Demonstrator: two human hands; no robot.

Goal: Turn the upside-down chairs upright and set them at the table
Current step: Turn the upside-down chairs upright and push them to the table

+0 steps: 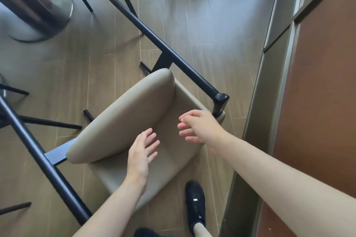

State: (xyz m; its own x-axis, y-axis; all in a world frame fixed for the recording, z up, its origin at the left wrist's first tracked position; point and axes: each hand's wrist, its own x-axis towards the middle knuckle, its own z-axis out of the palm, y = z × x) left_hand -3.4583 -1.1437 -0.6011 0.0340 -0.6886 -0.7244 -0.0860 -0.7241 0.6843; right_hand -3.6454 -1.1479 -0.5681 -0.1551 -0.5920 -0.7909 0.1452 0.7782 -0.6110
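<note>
Wood-plank floor point(107, 75) underfoot, and the beige chair point(127, 113) sits dead centre looking upright already, seat facing up, backrest toward ten o'clock; the table base point(38, 11) waits up at eleven, so sliding it in looks like what's left. Left hand point(141, 152) and right hand point(196, 127) hover above the seat, fingers spread loose, gripping nothing.

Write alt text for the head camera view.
Seen from above, both hands, left and right, hover open over a beige padded chair with black arms on a wood-look floor. A black shoe stands beside it, and a table base sits upper left.
</note>
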